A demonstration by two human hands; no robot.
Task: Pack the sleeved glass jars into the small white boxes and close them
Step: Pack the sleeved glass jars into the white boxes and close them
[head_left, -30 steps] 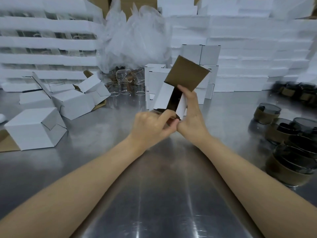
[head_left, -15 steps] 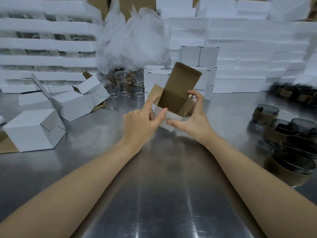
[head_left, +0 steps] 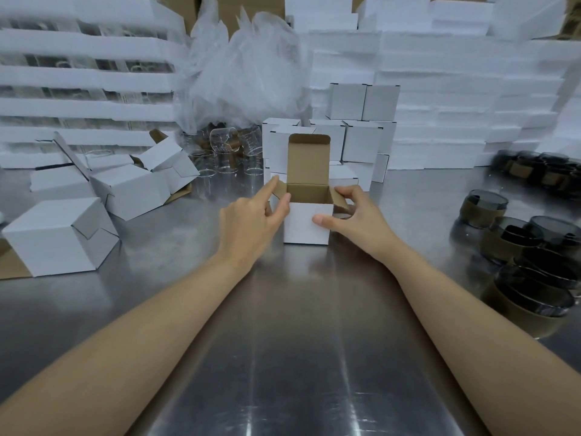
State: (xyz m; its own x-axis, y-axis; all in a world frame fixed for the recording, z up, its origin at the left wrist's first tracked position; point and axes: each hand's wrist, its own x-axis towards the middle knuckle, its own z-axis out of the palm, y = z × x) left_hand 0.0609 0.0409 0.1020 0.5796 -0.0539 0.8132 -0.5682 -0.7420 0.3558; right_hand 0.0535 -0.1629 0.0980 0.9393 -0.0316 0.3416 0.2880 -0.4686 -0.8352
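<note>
**One small white cardboard box [head_left: 308, 223], open, held in both hands**

Item 1. The box stands upright on the brushed steel table [head_left: 298, 341], at the middle of the view, just in front of the person. Its outside is white and its inside brown. The lid flap stands straight up at the far edge and both side flaps splay outward. Nothing shows inside it.

Item 2. Left hand [head_left: 251, 221]: at the box's left side, index finger stretched along the left side flap, thumb at the front left corner, the flap pinched between them.

Item 3. Right hand [head_left: 355, 215]: thumb pressed flat on the white front face, fingers curled round the right side flap and wall.

Item 4. Closed white boxes [head_left: 361, 102], stacked just behind the open one.

Item 5. Dark glass jars in brown paper sleeves [head_left: 484, 207], grouped at the right of the table, well apart from the box.

Item 6. Clear glass jars [head_left: 226, 158], clustered left of the stacked boxes, under a crumpled clear plastic bag [head_left: 245, 67].

Item 7. Assembled white cartons [head_left: 56, 237], some with loose flaps, lying at the left of the table.
</note>
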